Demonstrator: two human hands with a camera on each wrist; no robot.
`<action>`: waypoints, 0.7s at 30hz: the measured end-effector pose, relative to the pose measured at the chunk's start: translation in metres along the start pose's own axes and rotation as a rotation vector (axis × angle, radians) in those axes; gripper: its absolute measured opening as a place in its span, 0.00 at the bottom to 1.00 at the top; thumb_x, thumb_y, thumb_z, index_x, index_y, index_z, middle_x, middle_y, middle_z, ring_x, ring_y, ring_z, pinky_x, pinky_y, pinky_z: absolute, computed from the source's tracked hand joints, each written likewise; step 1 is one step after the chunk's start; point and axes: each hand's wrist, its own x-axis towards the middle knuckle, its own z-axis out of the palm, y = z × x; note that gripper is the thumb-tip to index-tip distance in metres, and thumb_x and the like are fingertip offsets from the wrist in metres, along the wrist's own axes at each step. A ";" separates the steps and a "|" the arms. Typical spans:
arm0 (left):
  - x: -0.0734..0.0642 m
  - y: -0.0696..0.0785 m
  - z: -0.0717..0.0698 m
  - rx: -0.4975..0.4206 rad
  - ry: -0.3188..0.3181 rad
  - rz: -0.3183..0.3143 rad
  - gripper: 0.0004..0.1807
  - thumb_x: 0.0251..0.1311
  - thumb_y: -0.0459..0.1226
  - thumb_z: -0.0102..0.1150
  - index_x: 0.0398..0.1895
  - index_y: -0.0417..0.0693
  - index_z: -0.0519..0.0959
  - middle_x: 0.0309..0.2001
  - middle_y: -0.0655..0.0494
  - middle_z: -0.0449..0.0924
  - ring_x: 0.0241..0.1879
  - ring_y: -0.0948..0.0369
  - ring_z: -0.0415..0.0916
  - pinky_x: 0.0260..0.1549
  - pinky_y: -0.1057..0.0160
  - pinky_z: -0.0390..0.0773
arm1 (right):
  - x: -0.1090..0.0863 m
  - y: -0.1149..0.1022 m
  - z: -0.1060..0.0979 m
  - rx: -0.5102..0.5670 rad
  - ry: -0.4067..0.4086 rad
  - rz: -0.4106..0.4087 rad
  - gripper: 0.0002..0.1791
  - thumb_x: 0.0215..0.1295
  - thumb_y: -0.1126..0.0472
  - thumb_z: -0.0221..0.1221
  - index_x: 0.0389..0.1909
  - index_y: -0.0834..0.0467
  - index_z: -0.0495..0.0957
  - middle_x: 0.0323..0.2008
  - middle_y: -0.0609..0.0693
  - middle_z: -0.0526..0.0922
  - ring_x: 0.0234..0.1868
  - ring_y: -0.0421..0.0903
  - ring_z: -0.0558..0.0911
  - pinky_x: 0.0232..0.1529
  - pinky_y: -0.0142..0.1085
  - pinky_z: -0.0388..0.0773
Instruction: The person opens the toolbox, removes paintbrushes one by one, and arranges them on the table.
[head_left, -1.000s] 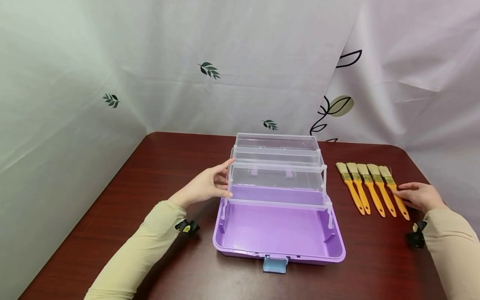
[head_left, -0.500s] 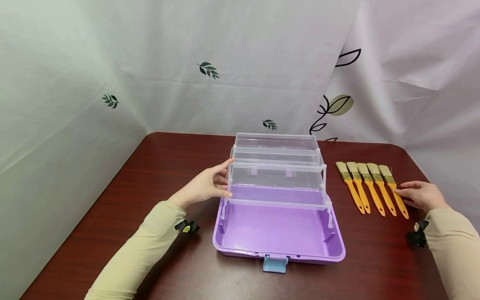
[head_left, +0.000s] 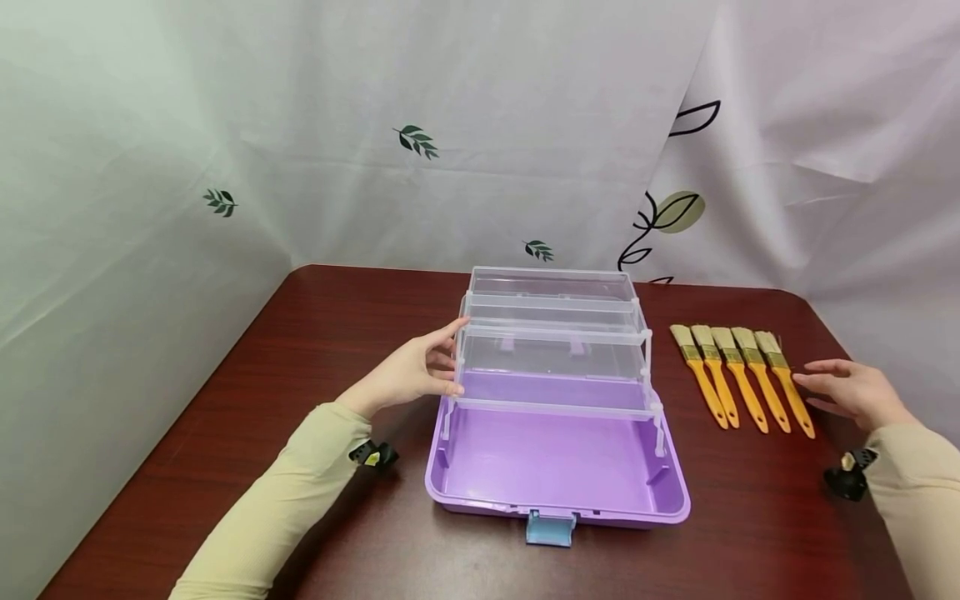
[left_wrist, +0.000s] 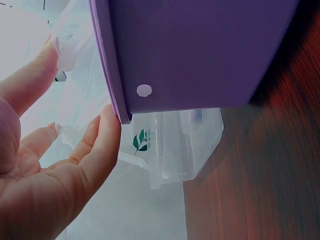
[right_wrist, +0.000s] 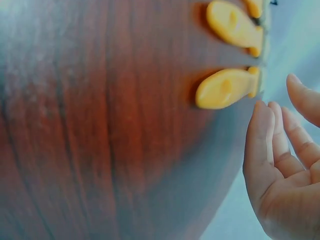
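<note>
In the head view, a purple box (head_left: 547, 462) stands with its lid back and its clear tiered trays (head_left: 551, 358) raised. My left hand (head_left: 401, 371) spreads along the left side of the trays, index fingertip at the upper tier and thumb tip at the lower one. In the left wrist view, fingertips (left_wrist: 110, 117) meet the rim of the purple box (left_wrist: 190, 55). To the right lie several paintbrushes (head_left: 738, 367) with yellow handles, side by side, bristles away from me. My right hand (head_left: 855, 392) is just right of the rightmost brush (head_left: 793, 392), fingers extended and holding nothing.
A pale blue latch (head_left: 551, 528) hangs at the box's front edge. The dark red-brown table (head_left: 330, 517) meets white leaf-printed curtains (head_left: 480, 125) at its back and sides. Small black wrist cameras (head_left: 847, 475) hang below the sleeves.
My right hand has drawn a little to the right, away from the rightmost paintbrush. The left hand, box and brushes keep their places.
</note>
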 end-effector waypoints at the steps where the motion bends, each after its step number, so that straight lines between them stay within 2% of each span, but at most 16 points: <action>1: 0.000 0.000 0.000 -0.002 0.000 0.000 0.53 0.48 0.32 0.71 0.75 0.57 0.50 0.56 0.37 0.66 0.54 0.48 0.75 0.48 0.56 0.80 | 0.000 0.000 0.001 0.002 -0.002 -0.008 0.28 0.68 0.55 0.55 0.53 0.76 0.62 0.28 0.25 0.70 0.29 0.24 0.77 0.34 0.33 0.83; 6: 0.001 0.000 0.000 0.001 0.005 -0.002 0.53 0.48 0.32 0.72 0.75 0.58 0.51 0.55 0.39 0.67 0.53 0.48 0.76 0.49 0.56 0.80 | -0.002 -0.007 0.006 0.035 -0.031 -0.052 0.17 0.68 0.55 0.55 0.50 0.61 0.68 0.31 0.22 0.72 0.32 0.23 0.77 0.34 0.31 0.83; 12: 0.004 -0.001 0.001 -0.003 0.005 -0.001 0.53 0.47 0.32 0.72 0.75 0.58 0.51 0.54 0.40 0.67 0.53 0.49 0.76 0.49 0.56 0.80 | -0.009 -0.024 0.021 0.012 -0.073 -0.085 0.15 0.69 0.54 0.53 0.51 0.58 0.68 0.33 0.22 0.72 0.34 0.24 0.77 0.36 0.29 0.82; 16: 0.004 -0.002 0.002 0.001 0.002 0.004 0.53 0.47 0.32 0.72 0.75 0.58 0.51 0.54 0.40 0.67 0.53 0.49 0.76 0.49 0.56 0.80 | -0.014 -0.035 0.035 0.037 -0.106 -0.100 0.11 0.69 0.54 0.54 0.49 0.52 0.70 0.35 0.24 0.72 0.36 0.25 0.78 0.38 0.31 0.83; 21: 0.005 -0.002 0.001 -0.008 0.000 0.006 0.53 0.47 0.32 0.72 0.75 0.59 0.51 0.54 0.40 0.67 0.53 0.49 0.76 0.50 0.56 0.80 | -0.022 -0.051 0.049 0.030 -0.143 -0.156 0.10 0.70 0.56 0.53 0.50 0.50 0.70 0.37 0.28 0.74 0.38 0.25 0.78 0.40 0.33 0.83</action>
